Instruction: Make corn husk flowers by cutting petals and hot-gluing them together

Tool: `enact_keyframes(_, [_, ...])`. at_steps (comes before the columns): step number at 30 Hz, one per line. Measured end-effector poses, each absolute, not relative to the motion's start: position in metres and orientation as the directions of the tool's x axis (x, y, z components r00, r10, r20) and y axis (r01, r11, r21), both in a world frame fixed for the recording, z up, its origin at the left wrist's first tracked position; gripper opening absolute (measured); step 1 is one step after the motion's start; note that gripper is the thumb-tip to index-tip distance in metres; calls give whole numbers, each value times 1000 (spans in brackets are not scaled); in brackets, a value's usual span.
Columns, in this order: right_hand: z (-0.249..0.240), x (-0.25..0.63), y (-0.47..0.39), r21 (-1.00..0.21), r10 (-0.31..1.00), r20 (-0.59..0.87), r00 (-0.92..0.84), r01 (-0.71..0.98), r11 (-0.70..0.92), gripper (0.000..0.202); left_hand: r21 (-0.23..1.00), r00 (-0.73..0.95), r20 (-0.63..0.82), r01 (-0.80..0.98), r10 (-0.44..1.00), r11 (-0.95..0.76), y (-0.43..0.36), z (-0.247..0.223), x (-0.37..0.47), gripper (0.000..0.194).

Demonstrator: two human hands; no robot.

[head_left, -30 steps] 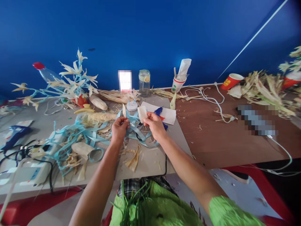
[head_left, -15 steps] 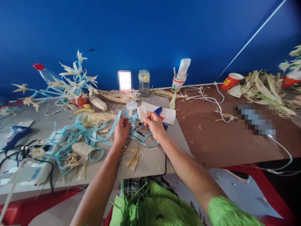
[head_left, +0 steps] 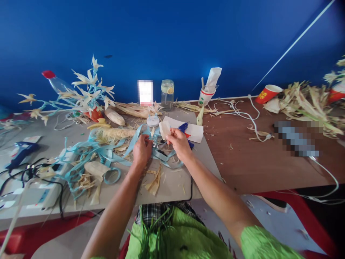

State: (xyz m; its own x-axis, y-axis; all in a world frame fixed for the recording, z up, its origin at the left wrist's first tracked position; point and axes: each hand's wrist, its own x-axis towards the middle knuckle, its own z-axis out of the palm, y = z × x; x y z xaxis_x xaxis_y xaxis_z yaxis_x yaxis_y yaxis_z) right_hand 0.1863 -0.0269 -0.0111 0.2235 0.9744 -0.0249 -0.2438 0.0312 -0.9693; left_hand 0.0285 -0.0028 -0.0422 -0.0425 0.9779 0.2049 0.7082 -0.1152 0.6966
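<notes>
My left hand is closed in a pinch, seemingly on a small stem with a pale husk tip that rises beside its fingertips; the grip itself is partly hidden. Between thumb and fingers of my right hand is a flat, pale piece of corn husk, held upright just right of the stem. Light blue ribbon lies looped around and under both hands. Behind my right hand a blue glue gun rests on a white sheet. A round white spool-like piece stands beyond the hands.
At left are a husk-flower arrangement, a second glue gun, a power strip with cables and a ribbon roll. A glass jar and paper cup stand behind. A husk pile lies right.
The whole view has shifted slightly, so everything sits a little further right. My left hand has turned a little near the stem; my right hand still holds the husk piece.
</notes>
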Motion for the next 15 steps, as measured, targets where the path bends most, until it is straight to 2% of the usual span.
enact_keyframes(8, [-10,188,-27,-967,969,-48,242,-256,16,25,722,-66,299,668,952,-181,-2,-36,27,18])
enact_keyframes(15, [-7,187,-27,-969,964,-72,256,-248,-6,28,887,-208,301,419,931,-194,-3,-26,23,17])
